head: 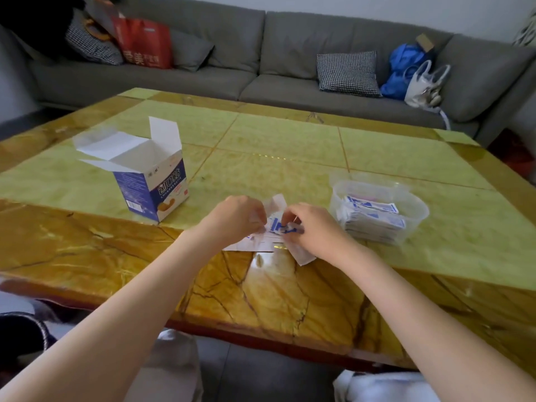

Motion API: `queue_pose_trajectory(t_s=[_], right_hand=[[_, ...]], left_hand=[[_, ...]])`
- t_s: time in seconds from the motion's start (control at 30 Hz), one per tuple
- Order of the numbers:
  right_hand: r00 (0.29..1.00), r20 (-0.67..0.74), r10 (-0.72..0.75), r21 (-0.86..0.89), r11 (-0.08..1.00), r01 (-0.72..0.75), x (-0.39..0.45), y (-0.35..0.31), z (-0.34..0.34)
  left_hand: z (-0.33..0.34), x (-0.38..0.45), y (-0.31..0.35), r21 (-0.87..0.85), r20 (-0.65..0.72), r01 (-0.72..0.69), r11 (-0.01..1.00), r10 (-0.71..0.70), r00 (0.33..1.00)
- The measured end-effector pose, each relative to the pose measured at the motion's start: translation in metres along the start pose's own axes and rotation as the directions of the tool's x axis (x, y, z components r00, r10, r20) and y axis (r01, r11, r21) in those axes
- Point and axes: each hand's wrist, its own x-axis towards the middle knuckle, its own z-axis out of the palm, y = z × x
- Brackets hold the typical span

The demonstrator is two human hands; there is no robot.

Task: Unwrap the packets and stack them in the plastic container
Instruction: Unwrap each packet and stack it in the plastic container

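We see, from above, two bare hands meeting over a marbled yellow and green table (290,300). Far to the left of the grip stands one open cardboard box (146,181), blue and white, flaps up. Our left hand (236,219) has its fingers curled, pinching a thin white wrapper (274,203) that sticks up between the hands. Touching it on the right, our right hand (311,227) pinches a small bundle of blue-and-white packets (278,226); how many are in the bundle we cannot tell. Under both hands lie a few loose white paper pieces (301,255), too overlapped to count. Just to the right of the grip sits one clear plastic container (417,208), holding a stack of packets (374,217), again too many and too tightly layered to count. We judge the bundle is being unwrapped, with stacking to follow. The risk from here: pulling the wrapper sharply could scatter the loose packets across the glossy table, or tear one; a careless reach right could nudge the light container.
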Motion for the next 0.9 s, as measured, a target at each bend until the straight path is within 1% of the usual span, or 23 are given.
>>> queue_pose_trajectory(t_s=[0.07, 0.1, 0.23, 0.33, 0.4, 0.5, 0.6, 0.63, 0.67, 0.73, 0.8, 0.9], right_hand=[[0.996, -0.058, 0.065, 0.116, 0.992, -0.058, -0.003, 0.003, -0.004], [0.990, -0.096, 0.103, 0.184, 0.979, -0.084, -0.003, 0.003, -0.006], [0.958, -0.217, 0.187, 0.389, 0.917, -0.091, 0.003, -0.006, -0.011], [0.921, -0.305, 0.242, 0.542, 0.839, -0.041, 0.011, -0.016, -0.013], [0.897, -0.340, 0.282, 0.633, 0.774, -0.003, 0.013, -0.021, -0.019], [0.878, -0.322, 0.354, 0.746, 0.666, 0.005, 0.010, -0.026, -0.028], [0.892, -0.234, 0.386, 0.878, 0.478, 0.023, 0.005, -0.027, -0.037], [0.904, -0.212, 0.372, 0.901, 0.433, 0.033, 0.003, -0.027, -0.041], [0.914, -0.202, 0.351, 0.909, 0.415, 0.042, 0.002, -0.025, -0.045], [0.931, -0.196, 0.308, 0.902, 0.429, 0.048, -0.001, -0.024, -0.051], [0.942, -0.184, 0.281, 0.884, 0.466, 0.034, -0.003, -0.023, -0.050], [0.960, -0.131, 0.247, 0.839, 0.544, -0.026, -0.004, -0.022, -0.045]], left_hand=[[-0.001, 0.000, -0.001, -0.054, -0.034, -0.001, 0.999, -0.001, 0.999], [-0.001, 0.001, -0.001, -0.087, -0.075, 0.004, 0.996, -0.010, 0.997], [-0.004, 0.003, -0.001, -0.170, -0.295, 0.034, 0.985, -0.084, 0.952], [-0.007, 0.003, -0.005, -0.288, -0.326, 0.017, 0.958, -0.114, 0.939], [-0.008, 0.003, -0.006, -0.284, -0.326, -0.001, 0.959, -0.096, 0.940], [-0.004, 0.002, -0.002, -0.238, -0.338, -0.024, 0.971, -0.060, 0.939], [-0.005, 0.001, 0.000, -0.317, -0.380, -0.066, 0.946, -0.062, 0.923], [-0.006, 0.001, 0.000, -0.340, -0.392, -0.088, 0.936, -0.056, 0.918], [-0.007, 0.001, -0.001, -0.355, -0.392, -0.104, 0.929, -0.046, 0.919], [-0.006, 0.001, -0.003, -0.354, -0.355, -0.105, 0.929, -0.030, 0.934], [-0.006, 0.000, -0.004, -0.342, -0.295, -0.088, 0.935, -0.019, 0.955], [-0.008, -0.004, -0.001, -0.418, -0.228, -0.094, 0.904, -0.004, 0.974]])
